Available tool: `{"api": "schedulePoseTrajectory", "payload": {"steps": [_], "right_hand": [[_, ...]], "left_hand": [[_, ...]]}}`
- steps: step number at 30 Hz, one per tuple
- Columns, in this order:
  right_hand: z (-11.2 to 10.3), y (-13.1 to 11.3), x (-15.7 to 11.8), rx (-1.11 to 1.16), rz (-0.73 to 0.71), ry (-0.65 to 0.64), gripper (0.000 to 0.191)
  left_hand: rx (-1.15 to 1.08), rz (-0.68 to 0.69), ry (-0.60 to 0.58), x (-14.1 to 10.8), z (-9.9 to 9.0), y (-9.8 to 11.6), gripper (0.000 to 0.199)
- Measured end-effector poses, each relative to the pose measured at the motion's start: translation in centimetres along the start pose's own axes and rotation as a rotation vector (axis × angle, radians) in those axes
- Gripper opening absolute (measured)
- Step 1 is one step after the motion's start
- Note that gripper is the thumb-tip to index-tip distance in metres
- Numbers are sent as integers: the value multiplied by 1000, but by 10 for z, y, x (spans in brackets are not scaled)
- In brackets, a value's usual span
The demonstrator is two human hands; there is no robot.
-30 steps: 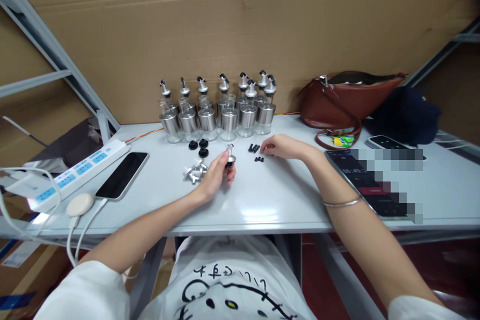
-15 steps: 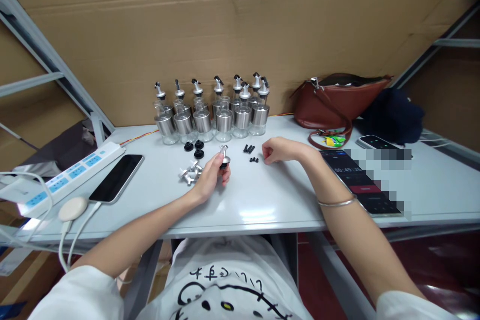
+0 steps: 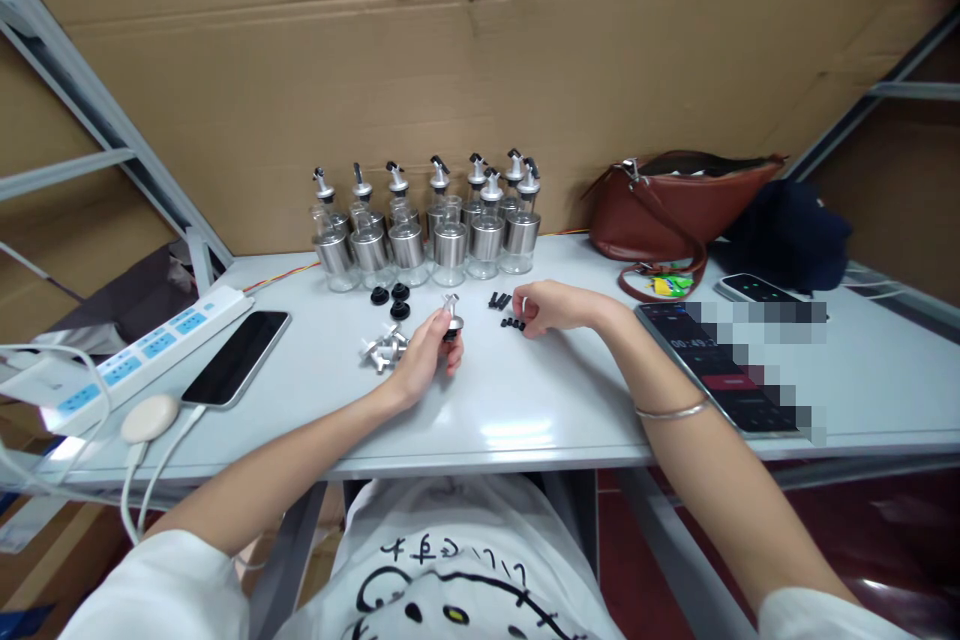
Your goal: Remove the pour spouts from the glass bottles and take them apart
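Observation:
My left hand (image 3: 424, 356) is closed around a silver pourer spout (image 3: 453, 320) with a black stopper at its lower end, held upright just above the table. My right hand (image 3: 551, 308) is bent down to the tabletop, its fingers curled in a pinch at the right end of a row of small black pieces (image 3: 511, 323). The fingertips meet the last piece and partly hide it. Just behind that row lie several longer black flip caps (image 3: 499, 301). Left of my left hand are a pile of silver spout tops (image 3: 384, 350) and three black stoppers (image 3: 400, 310).
Two rows of glass and steel oil bottles (image 3: 450, 250) stand at the back, some topped with pourers. Left are a power strip (image 3: 142, 357), a phone (image 3: 236, 360) and a white charging puck (image 3: 148, 418). Right are a large phone (image 3: 720, 360), a brown bag (image 3: 660, 210) and a dark cap (image 3: 791, 230).
My right hand has moved slightly left, onto the row of small black pieces. My left hand keeps hold of the pourer spout in nearly the same place.

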State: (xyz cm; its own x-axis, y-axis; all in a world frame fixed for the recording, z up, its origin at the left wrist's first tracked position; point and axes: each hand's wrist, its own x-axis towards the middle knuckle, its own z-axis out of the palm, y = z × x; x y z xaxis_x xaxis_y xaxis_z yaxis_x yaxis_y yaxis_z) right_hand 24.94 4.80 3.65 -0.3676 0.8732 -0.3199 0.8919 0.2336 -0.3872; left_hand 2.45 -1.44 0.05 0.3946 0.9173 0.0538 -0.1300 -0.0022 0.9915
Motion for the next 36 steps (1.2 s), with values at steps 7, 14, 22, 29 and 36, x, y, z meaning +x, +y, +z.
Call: {"api": "schedulePoseTrajectory", "payload": {"steps": [7,14,22,29,36], "right_hand": [[3,-5,1,17,-11,19,28],[2,-5,0,1,-44,40,30],[1,-9,-2,-8,-163,83,32],[6,-10,2,-8,-217,100,25],[8,-9,4,-17,-224,111,23]], "left_hand": [[-3,-9,2,0,1,0,44],[-13,-14,-3,0,0,-2,44],[-7,-12,1,0,0,0,46],[-7,-8,2,0,-1,-1,46],[-16,0,-2,0,1,0,45]]}}
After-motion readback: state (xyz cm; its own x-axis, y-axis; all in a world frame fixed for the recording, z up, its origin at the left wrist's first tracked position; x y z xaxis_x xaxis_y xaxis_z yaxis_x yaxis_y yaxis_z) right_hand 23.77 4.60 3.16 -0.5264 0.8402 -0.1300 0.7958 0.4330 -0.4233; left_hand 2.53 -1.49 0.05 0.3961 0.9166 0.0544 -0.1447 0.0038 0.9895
